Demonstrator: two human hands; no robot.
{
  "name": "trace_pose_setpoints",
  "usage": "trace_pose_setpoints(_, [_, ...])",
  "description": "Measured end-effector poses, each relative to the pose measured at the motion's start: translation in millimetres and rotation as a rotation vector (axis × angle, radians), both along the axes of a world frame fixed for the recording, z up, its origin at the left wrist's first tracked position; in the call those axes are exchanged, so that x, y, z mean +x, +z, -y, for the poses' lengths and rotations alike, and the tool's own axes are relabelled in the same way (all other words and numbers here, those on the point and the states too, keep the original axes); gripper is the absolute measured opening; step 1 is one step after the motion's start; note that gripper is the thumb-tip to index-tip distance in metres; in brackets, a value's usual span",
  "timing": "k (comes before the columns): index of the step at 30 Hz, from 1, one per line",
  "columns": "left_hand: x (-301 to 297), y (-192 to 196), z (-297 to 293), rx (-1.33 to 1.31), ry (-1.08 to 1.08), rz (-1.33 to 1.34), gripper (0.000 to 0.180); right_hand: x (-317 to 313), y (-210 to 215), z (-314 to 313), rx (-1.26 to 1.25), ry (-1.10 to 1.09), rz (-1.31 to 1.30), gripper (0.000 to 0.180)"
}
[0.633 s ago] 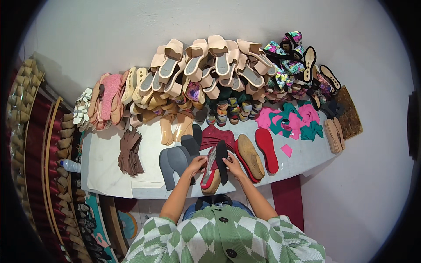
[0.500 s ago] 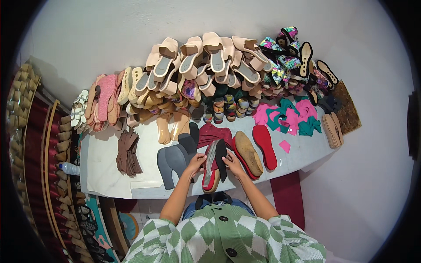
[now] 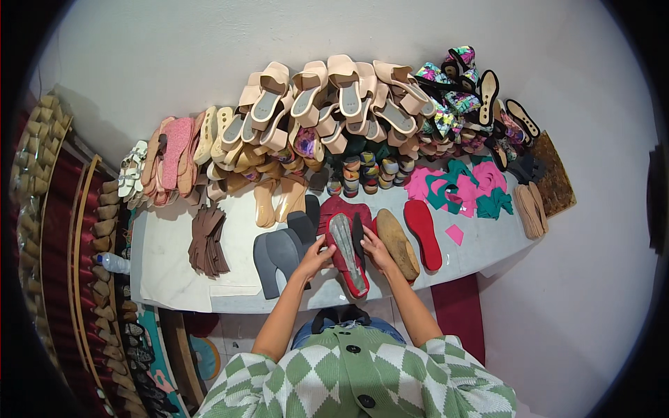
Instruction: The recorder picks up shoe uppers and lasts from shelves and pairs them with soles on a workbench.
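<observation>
My left hand (image 3: 317, 258) is closed on the edge of a red-edged shoe insole (image 3: 357, 279), tilted so that its grey, streaked underside faces me. Close beside it, a thin black sole-shaped piece (image 3: 358, 238) stands nearly edge-on, gripped by my right hand (image 3: 377, 252). Behind both lies a folded dark red fabric (image 3: 339, 205). Just right of my right hand sits a tan sole-shaped piece with a red edge (image 3: 396, 244). Beyond it is a flat red insole (image 3: 423, 235). Dark grey heeled soles (image 3: 279, 258) stand left of my left hand.
Beige heeled sandals (image 3: 350, 90) are piled along the table's back. Pink and teal scraps (image 3: 460, 188) lie at right, near stacked tan insoles (image 3: 532, 211). Brown strips (image 3: 208, 242) rest on the table (image 3: 171, 279) at left. Shelves of shoe forms (image 3: 106, 233) stand beyond a plastic bottle (image 3: 113, 262).
The red-edged insole has turned to show more of its grey underside. The black piece has swung more edge-on, and my right hand has shifted slightly right.
</observation>
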State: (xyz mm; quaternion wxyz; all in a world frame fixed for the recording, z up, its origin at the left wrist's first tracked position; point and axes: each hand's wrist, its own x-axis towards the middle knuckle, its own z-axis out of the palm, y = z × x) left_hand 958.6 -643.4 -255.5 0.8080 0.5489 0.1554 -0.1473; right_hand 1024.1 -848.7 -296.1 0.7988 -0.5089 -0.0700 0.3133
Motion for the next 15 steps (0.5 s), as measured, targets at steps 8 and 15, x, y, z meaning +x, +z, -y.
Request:
trace_pose_setpoints(8, [11.7,2.3,1.3,0.121,-0.01,0.028,0.032,0.6,3.0,1.3,-0.057,-0.092,0.09,0.057])
trace_pose_setpoints(15, [21.1,-14.0,2.1,0.366,0.05,0.185,0.019,1.1,18.7,-2.6,-0.168,-0.093,0.168,0.047])
